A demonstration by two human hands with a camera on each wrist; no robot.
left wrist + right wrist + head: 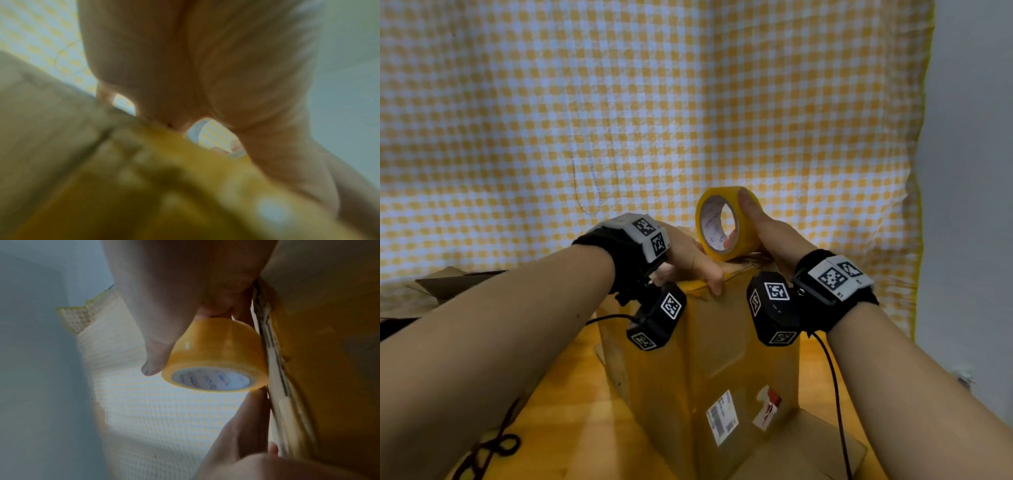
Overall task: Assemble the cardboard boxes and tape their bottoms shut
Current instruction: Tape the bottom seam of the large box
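Note:
A tall cardboard box (722, 342) stands on the wooden table, covered in yellow tape, with white labels low on its near face. My right hand (763, 233) grips a roll of yellow tape (726, 224) standing on edge on the box's top, thumb over the roll's rim and fingers through its core. In the right wrist view the tape roll (216, 356) sits against the box edge (273, 353). My left hand (688, 257) lies on the box's top near edge, its thumb pressing down over the front. The left wrist view is blurred: palm (205, 65) on yellow-taped cardboard (164, 186).
A yellow-and-white checked cloth (619, 102) hangs behind the table. Flattened cardboard (448, 284) lies at the far left, and another flat piece (808, 455) lies under the box at the front right. Black cables (493, 448) trail across the wooden tabletop (571, 394).

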